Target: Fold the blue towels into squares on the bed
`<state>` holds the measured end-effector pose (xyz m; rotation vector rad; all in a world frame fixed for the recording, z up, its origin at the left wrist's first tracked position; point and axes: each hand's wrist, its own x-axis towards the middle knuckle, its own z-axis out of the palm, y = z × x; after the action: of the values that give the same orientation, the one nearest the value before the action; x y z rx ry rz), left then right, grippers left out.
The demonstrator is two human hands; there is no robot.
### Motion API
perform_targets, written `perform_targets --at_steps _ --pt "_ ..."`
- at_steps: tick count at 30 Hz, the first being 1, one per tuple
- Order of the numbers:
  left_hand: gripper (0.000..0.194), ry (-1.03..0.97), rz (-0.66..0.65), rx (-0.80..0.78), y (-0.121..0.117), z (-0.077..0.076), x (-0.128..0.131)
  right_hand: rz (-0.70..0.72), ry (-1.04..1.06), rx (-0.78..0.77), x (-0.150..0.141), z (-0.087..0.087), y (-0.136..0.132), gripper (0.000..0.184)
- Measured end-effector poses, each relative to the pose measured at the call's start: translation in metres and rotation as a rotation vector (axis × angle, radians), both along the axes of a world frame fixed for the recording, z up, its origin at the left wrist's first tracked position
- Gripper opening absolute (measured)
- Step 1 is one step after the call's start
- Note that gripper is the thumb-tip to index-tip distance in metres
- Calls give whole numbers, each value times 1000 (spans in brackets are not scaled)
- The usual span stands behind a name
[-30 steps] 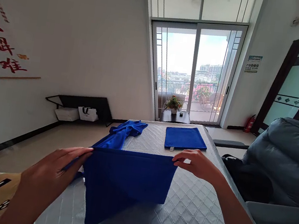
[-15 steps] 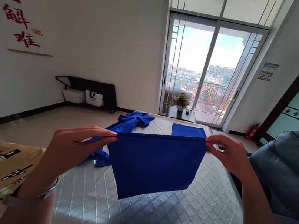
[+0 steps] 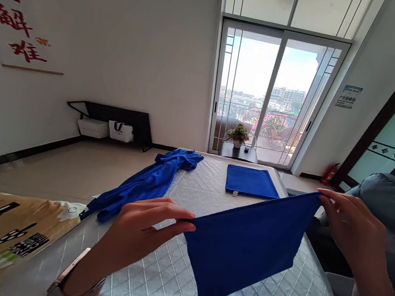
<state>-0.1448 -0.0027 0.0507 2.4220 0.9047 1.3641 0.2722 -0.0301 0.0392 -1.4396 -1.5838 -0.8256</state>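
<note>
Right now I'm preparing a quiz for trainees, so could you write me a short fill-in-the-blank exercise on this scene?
1. The left hand and right hand hold a cloth whose colour is ____.
2. The hand higher in the picture is the ____ one.
3. The fire extinguisher beside the dark-framed door is coloured ____.

Missing words: blue; right; red.

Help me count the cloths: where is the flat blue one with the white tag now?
In the head view, the flat blue cloth lies right of centre at the far end of the quilted cover, beyond the raised blue cloth.
</note>
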Motion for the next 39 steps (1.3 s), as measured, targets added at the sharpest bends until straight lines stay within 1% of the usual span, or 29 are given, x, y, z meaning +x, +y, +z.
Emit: perform_targets --at_steps 3,5,7,9,11,12,13,14,15,16,17,18,19,20,21,22,23,24,26,29,31,33,35,39 --pt "19 -42 -90 -80 -4 -7 24 -168 -15 94 6 -2 5 31" --pt "21 -78 -122 -123 -2 -15 37 -204 20 113 7 -2 23 35" --pt "21 -97 -126 -185 4 -27 44 -175 56 52 2 -1 54 38" --pt "22 -100 -90 -260 13 -45 44 -98 79 -70 -14 -5 96 39" --pt "25 -106 -14 -344 25 -72 38 10 97 -212 -42 -17 142 36" --pt "27 -107 36 -390 31 -89 32 75 105 -287 -62 -28 162 34" --pt "30 -102 87 -441 38 -108 26 143 112 -368 -84 -42 178 33" --pt "32 -85 137 -499 44 -129 18 209 114 -453 -107 -60 187 31" --pt "34 -60 188 -556 49 -150 9 284 92 -539 -130 -79 190 31" --pt "34 -28 227 -609 53 -171 0 357 47 -613 -152 -101 185 31" --pt "34 5 273 -655 56 -190 -9 439 -20 -674 -171 -123 173 32" --pt "33 32 320 -684 58 -206 -17 523 -87 -722 -186 -145 156 31" --pt "32 55 358 -701 58 -219 -25 604 -149 -776 -196 -166 134 27" --pt "31 70 389 -708 57 -229 -33 654 -181 -827 -200 -185 109 22" --pt "31 77 408 -709 54 -235 -39 673 -198 -869 -198 -202 84 18" --pt "31 79 416 -710 51 -238 -43 657 -199 -897 -190 -217 59 17" --pt "32 73 417 -716 46 -238 -47 611 -190 -912 -179 -230 36 16" --pt "32 60 413 -727 42 -238 -49 550 -166 -907 -165 -241 16 17" --pt "35 16 393 -767 32 -235 -53 452 -103 -839 -132 -258 -15 25" --pt "37 -91 349 -820 20 -235 -56 393 -34 -708 -92 -274 -41 25" --pt "40 -176 327 -843 16 -238 -58 378 -13 -649 -78 -278 -48 24" --pt "45 -262 318 -868 15 -240 -59 383 -6 -622 -73 -278 -50 26" --pt "50 -324 321 -886 16 -240 -61 412 -12 -611 -75 -275 -49 28" --pt "48 -362 334 -848 13 -240 -60 419 -51 -545 -80 -266 -48 31"
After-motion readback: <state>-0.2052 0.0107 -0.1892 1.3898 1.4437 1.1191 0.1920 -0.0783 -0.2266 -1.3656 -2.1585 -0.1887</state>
